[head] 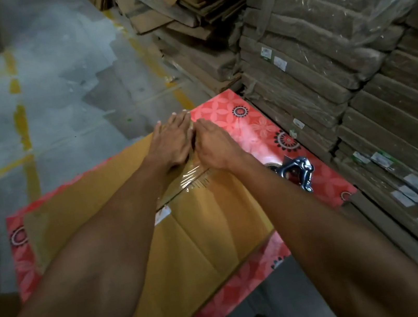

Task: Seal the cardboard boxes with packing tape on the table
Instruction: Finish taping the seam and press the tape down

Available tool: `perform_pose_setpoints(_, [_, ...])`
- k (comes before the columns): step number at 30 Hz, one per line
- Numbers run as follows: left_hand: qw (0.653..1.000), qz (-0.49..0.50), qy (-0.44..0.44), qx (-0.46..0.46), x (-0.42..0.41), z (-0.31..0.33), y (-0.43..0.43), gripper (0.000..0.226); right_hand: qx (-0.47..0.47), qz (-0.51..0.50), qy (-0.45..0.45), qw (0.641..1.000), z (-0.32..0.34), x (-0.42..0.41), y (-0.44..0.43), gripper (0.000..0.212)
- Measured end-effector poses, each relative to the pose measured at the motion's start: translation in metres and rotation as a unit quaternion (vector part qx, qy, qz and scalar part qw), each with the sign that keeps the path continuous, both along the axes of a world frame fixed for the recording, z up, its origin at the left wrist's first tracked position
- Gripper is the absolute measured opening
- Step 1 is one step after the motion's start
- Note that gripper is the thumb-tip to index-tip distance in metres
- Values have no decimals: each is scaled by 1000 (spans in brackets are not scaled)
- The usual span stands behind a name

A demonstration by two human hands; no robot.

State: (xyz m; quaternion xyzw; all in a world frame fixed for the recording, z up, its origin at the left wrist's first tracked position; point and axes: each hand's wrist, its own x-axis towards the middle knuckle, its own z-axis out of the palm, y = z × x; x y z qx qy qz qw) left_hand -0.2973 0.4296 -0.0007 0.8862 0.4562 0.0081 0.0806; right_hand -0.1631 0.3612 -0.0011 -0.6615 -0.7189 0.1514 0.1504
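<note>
Cardboard box covers most of the table. Bare cloth shows at the far-right corner and along the right edge, where tape dispenser lies. Cardboard stacks crowd that edge. Packing tape seam runs near-to-far. Left hand and right hand lie flat, fingers straight, pressing its far end.

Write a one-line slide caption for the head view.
Left hand and right hand press tape onto the cardboard box; dispenser rests beside.
</note>
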Motion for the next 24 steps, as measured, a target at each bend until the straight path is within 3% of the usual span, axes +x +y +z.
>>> perform_pose_setpoints(4, [999, 6, 9, 30, -5, -8, 9, 55, -26, 37, -106, 993, -8, -6, 16, 59])
perform_pose_setpoints(14, [1000, 12, -13, 22, 0, -9, 8, 58, -28, -6, -69, 997, -7, 23, -68, 67])
perform_pose_setpoints(20, [999, 37, 28, -9, 9, -1, -10, 59, -52, -43, -80, 994, -2, 27, -130, 64])
perform_pose_setpoints(24, [999, -49, 6, -16, 26, -7, -84, 54, -70, -41, -74, 994, -2, 30, -124, 63])
